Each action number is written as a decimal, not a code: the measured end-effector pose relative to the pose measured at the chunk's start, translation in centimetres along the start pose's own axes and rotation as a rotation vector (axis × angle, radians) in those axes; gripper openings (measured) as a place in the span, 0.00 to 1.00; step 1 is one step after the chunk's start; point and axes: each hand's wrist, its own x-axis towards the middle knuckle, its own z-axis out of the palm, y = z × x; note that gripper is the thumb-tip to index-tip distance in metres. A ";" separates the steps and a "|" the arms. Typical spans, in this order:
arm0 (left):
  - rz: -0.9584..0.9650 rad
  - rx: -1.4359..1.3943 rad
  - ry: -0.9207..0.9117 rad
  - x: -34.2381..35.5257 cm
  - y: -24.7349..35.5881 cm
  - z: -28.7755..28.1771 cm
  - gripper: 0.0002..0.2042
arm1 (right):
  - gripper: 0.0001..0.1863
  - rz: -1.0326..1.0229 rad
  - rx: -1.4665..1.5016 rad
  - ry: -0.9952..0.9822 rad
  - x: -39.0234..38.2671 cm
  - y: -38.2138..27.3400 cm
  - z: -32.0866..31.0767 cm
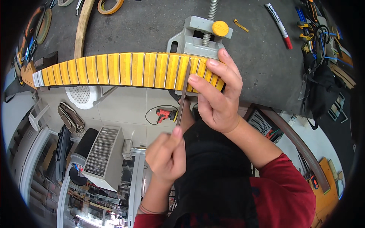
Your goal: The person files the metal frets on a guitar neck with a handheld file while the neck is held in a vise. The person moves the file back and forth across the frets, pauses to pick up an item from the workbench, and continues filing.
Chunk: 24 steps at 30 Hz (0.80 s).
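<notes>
A guitar neck (114,68), its fretboard masked in yellow tape between metal frets, lies across the bench edge, its right end at a grey metal vise (198,26). A thin metal file (183,98) crosses the frets near that end, pointing away from me. My left hand (165,155) is closed round the file's lower end, below the neck, with the thumb along it. My right hand (218,91) rests over the neck's right end, its fingers bent, one fingertip touching the file and others on the tape.
The dark bench (270,68) holds a wooden strip (83,22), tape roll (110,5), marker (277,24) and tools at both sides. Below are a red power tool (164,114), white stool (81,95), slotted box (102,152) and sandals (70,116).
</notes>
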 end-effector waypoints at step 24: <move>0.078 0.207 0.002 -0.7 -0.5 0.7 0.20 | 0.36 -0.018 0.005 -0.004 -0.2 0.4 0.0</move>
